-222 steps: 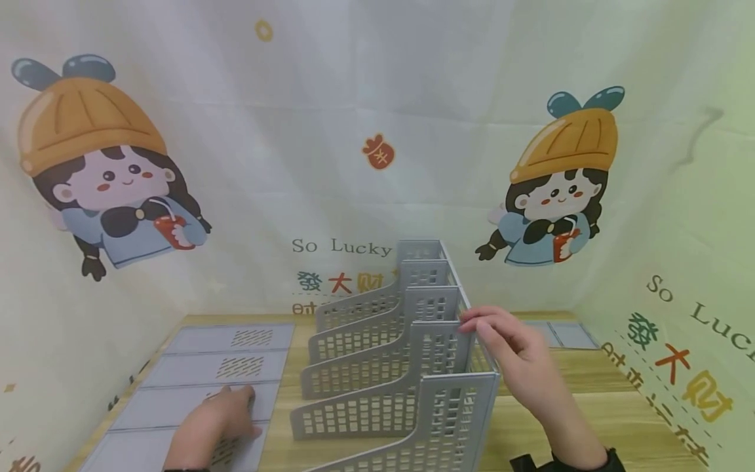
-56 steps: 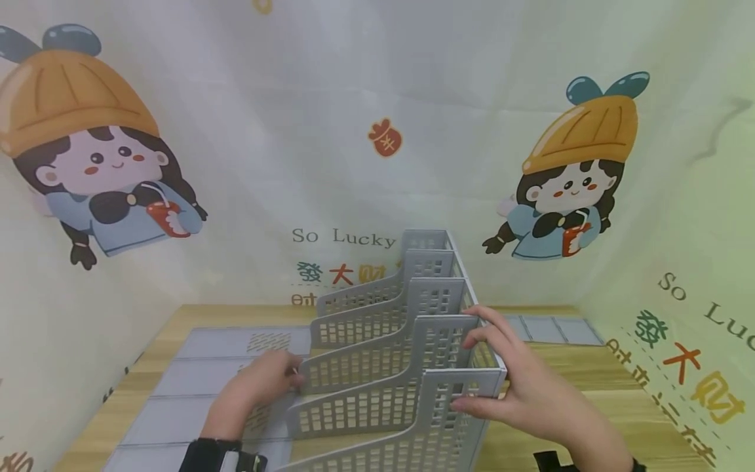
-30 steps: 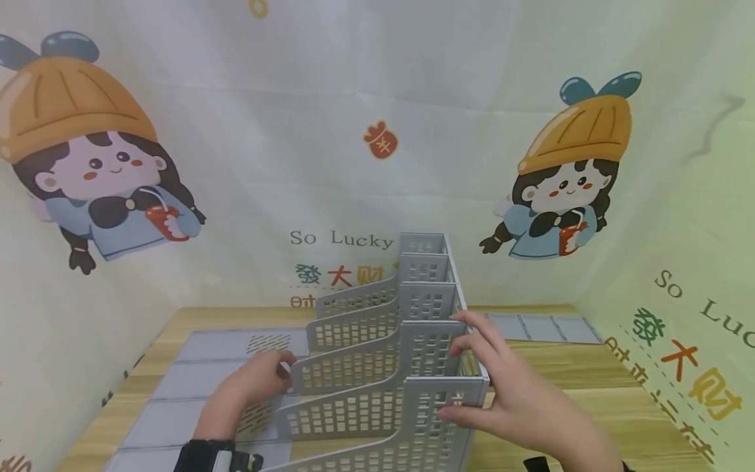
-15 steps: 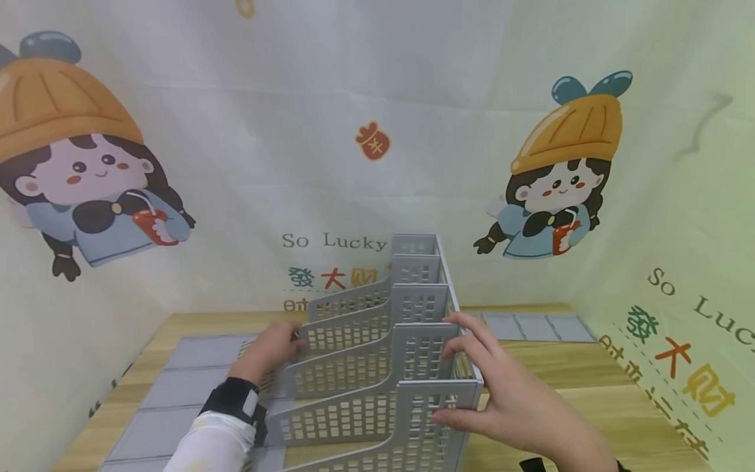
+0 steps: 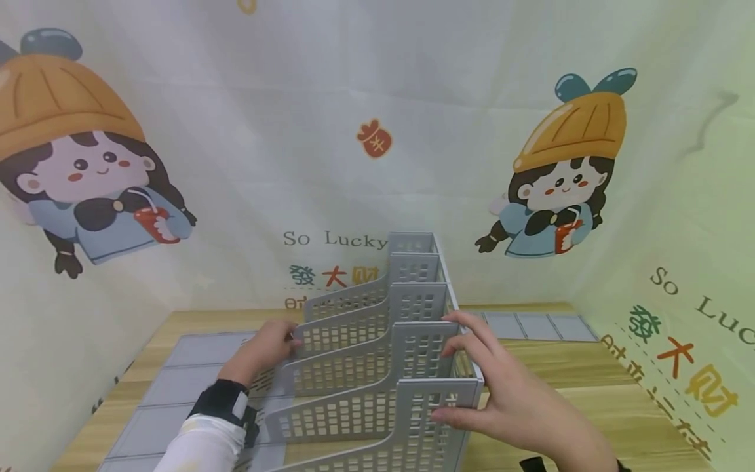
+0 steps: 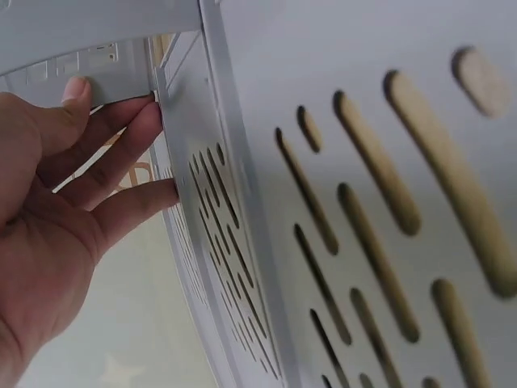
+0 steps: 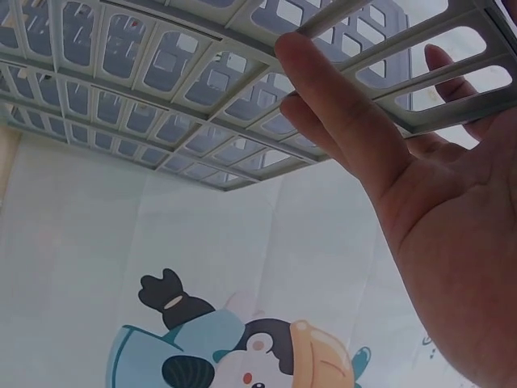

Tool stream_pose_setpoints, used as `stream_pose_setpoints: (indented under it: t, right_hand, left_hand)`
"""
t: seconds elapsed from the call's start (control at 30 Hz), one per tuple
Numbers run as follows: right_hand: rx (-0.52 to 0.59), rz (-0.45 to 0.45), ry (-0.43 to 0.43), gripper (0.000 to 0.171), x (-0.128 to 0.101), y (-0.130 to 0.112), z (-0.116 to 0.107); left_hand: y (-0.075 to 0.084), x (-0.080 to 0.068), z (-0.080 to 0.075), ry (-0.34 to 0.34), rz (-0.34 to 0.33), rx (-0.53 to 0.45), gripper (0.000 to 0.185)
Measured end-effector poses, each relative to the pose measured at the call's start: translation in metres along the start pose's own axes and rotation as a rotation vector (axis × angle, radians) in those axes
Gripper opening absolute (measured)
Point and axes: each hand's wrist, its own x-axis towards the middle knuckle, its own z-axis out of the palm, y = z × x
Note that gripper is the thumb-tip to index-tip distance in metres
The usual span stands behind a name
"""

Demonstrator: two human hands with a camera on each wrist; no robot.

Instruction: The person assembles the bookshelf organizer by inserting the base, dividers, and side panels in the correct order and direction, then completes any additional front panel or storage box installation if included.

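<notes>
A grey plastic file rack [image 5: 421, 344] with several upright, perforated dividers stands in the middle of the table. My left hand [image 5: 268, 347] pinches the low front end of a divider toward the back. In the left wrist view, the thumb of the left hand [image 6: 56, 194] lies on one face of that divider and the fingers are behind it. A flat grey slotted panel [image 5: 177, 370] lies left of the rack, its right part under the dividers. My right hand [image 5: 507, 387] holds the nearest divider's rear top corner, thumb in front; in the right wrist view its fingers cross the rack's lattice back [image 7: 161, 89].
Another flat grey sectioned panel [image 5: 531, 326] lies at the back right of the wooden table [image 5: 566, 387]. A printed cloth [image 5: 295, 151] with cartoon figures hangs behind the table and along its sides.
The left hand has gone from the slotted panel to a middle divider, then to one farther back. The slotted panel now reaches under the dividers. The right hand has come down to the nearest divider's corner.
</notes>
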Motion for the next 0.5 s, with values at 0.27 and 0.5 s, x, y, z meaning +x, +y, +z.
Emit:
stream_pose_setpoints:
  t: [0.27, 0.5]
  right_hand:
    - [0.000, 0.003, 0.005, 0.052, 0.0000, 0.0002, 0.0007]
    - [-0.015, -0.008, 0.014, 0.052, 0.0001, 0.0001, 0.0010]
  left_hand:
    - [-0.0042, 0.0000, -0.0010, -0.036, -0.012, 0.013, 0.020]
    - [-0.0048, -0.0025, 0.0005, -0.051, -0.030, 0.001, 0.023]
